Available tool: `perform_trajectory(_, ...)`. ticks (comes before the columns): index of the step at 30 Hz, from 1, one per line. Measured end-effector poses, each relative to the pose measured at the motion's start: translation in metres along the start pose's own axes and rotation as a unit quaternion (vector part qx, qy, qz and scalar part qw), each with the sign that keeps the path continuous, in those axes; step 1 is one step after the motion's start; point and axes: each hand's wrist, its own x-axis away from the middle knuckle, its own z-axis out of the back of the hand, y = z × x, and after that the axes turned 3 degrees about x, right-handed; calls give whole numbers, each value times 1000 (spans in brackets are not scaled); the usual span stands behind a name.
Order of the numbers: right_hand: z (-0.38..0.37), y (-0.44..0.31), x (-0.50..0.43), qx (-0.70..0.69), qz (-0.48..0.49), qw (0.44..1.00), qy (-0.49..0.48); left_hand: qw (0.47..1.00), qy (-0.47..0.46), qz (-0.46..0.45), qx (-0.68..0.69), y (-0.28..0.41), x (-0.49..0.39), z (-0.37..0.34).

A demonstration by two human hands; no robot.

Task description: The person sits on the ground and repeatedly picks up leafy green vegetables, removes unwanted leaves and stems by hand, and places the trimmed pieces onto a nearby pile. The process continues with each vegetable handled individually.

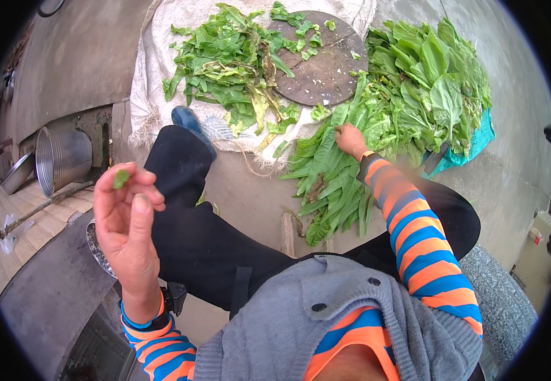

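Note:
My left hand [130,228] is raised above my left knee, palm up with the fingers loosely curled; a small scrap of green leaf [121,179] lies on its fingers. My right hand [350,139] reaches down onto long leafy greens [330,162] in front of me, its fingertips against the leaves; whether it grips any cannot be told. Beyond is a round wooden chopping board [321,62] with leaf bits on it. Left of the board, cut and partly yellowed leaves [223,66] lie heaped on a white woven sack [156,52].
At the right, a tall pile of whole leafy greens [423,81] rests partly on a teal sheet [483,138]. A metal pot [63,159] lies tipped at the left, near a stick [46,205]. A blue shoe [192,125] touches the sack's edge.

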Motion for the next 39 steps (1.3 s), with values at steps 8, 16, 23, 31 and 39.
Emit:
perform_trajectory(8,52,-32,36,-441,10,896,45,913,-339,-38,-225,-74,-27,-111)
perform_trajectory(16,116,-101,116,-388,173,897,119,866,-244,-207,-383,-117,-34,-131)
perform_trajectory(23,162,-94,152,-40,292,927,233,902,-293,-57,-312,-115,-33,-145)
perform_trajectory(31,167,-92,160,20,410,879,243,853,-326,-193,-358,-125,-30,-144)
perform_trajectory(39,174,-76,142,104,414,885,187,852,-337,-144,-375,-113,-36,-140)
